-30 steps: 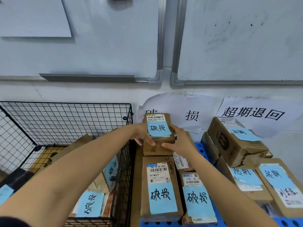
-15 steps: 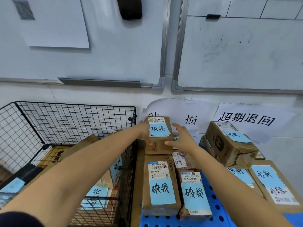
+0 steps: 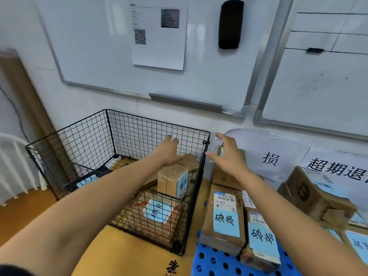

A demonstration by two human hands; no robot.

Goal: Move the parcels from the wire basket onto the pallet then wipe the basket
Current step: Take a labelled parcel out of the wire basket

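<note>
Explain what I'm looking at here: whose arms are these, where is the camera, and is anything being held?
No machine here: these are a person's two bare arms, filmed by one camera worn on the head, looking forward and down. The left hand reaches over a black wire basket with cardboard parcels inside. The right hand hovers above other boxes lying on a blue pallet; those nearest carry blue handwritten notes. Both hands are open and hold nothing. A whiteboard hangs on the wall behind.
</note>
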